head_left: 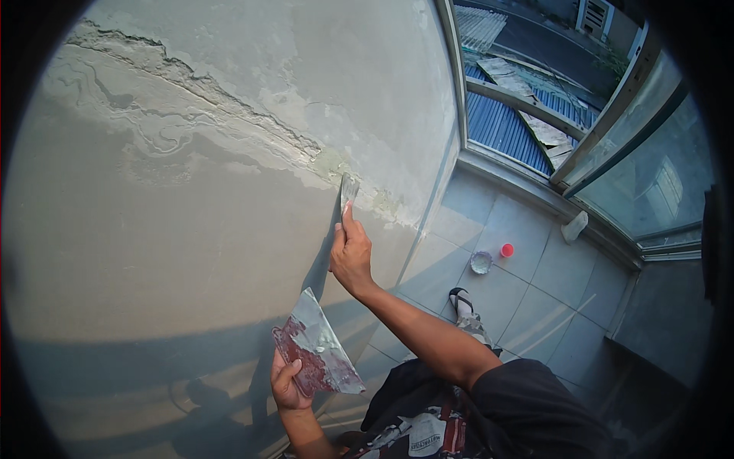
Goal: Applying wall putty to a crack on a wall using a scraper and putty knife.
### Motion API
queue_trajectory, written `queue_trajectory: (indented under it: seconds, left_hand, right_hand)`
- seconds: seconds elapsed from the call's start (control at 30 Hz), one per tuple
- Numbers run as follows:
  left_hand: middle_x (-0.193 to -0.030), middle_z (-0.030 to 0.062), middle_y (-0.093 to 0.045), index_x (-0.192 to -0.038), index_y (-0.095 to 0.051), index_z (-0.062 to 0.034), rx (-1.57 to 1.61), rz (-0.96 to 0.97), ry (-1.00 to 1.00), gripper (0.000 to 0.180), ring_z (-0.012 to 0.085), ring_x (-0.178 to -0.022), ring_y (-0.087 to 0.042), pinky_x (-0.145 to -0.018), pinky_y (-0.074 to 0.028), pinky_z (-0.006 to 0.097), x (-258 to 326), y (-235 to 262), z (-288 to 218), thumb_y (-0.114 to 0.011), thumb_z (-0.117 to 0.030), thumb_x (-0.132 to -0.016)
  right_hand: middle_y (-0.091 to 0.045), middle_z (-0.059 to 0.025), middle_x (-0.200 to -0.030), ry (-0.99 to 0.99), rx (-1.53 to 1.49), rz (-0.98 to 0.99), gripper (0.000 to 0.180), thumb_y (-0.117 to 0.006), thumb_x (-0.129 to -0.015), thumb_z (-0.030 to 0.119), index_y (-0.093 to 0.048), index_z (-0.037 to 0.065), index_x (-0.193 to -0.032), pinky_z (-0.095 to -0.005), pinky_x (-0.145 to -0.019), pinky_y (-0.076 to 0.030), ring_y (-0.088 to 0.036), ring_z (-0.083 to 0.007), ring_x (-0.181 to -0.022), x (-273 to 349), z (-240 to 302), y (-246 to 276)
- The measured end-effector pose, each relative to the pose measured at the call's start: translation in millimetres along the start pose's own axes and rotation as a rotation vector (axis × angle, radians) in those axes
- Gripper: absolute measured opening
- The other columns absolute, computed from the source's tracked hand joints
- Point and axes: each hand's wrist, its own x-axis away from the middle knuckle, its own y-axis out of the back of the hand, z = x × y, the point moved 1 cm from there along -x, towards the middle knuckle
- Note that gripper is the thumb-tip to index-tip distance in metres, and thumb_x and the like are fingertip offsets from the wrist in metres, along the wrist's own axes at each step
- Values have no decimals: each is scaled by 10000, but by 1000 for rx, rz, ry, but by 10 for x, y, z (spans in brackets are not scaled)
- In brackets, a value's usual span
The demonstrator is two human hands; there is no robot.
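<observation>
My right hand (352, 256) grips a putty knife (349, 191), its index finger stretched along the blade. The blade's tip is at a long, rough crack (229, 107) in the grey plastered wall (176, 260). Pale greenish filler (329, 162) sits in the crack around the blade. Lower down, my left hand (287, 381) holds a flat, dark red board (313, 353) by its edge, thumb on top. Whitish paste (325, 336) is smeared over much of the board. The knife's handle is mostly hidden by my right hand.
On the tiled floor (516, 306) stand a small bowl (481, 262) with pale contents and a red cup (507, 250). A whitish object (574, 227) lies near the window frame (527, 172). My sandalled foot (462, 301) is close to the bowl. Blue corrugated roofing (501, 122) shows outside.
</observation>
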Motion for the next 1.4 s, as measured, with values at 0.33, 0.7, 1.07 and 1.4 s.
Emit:
queue_trajectory:
  seconds: [0.33, 0.7, 1.07, 1.4]
  left_hand:
    - [-1367, 207, -496, -1443, -292, 61, 9, 61, 44, 680, 322, -1239, -531, -1072, -416, 442, -6, 89, -137, -474, 38, -788]
    - [-1419, 199, -446, -1469, -252, 55, -5, 93, 63, 753, 330, -1281, -491, -1100, -385, 452, -8, 88, -109, -506, 4, -762]
    - [-1375, 198, -489, -1450, -292, 38, 68, 165, 16, 633, 305, -1262, -514, -1082, -407, 440, -102, -307, -90, -456, 42, -839]
    - [-1384, 149, -473, -1453, -272, 14, 97, 131, -145, 600, 229, -1286, -472, -1105, -355, 380, -462, -371, 302, -450, 62, -882]
  right_hand:
    - [-506, -78, -825, -60, -69, 70, 479, -417, -980, 40, -426, 113, -1454, -286, -377, -504, -509, -129, -454, 171, -42, 274]
    - [-502, -174, -764, 121, 32, 61, 518, -523, -911, -14, -445, 39, -1420, -392, -662, -450, -535, -315, -674, 468, -98, 249]
    - [-526, -93, -783, 298, 179, 135, 508, -486, -956, 7, -439, 112, -1451, -299, -640, -486, -535, -193, -644, 166, -203, 612]
    - [-600, -117, -871, -731, -570, 681, 351, -406, -1023, 146, -462, -45, -1313, -264, -403, -497, -489, -106, -512, 312, 872, 2313]
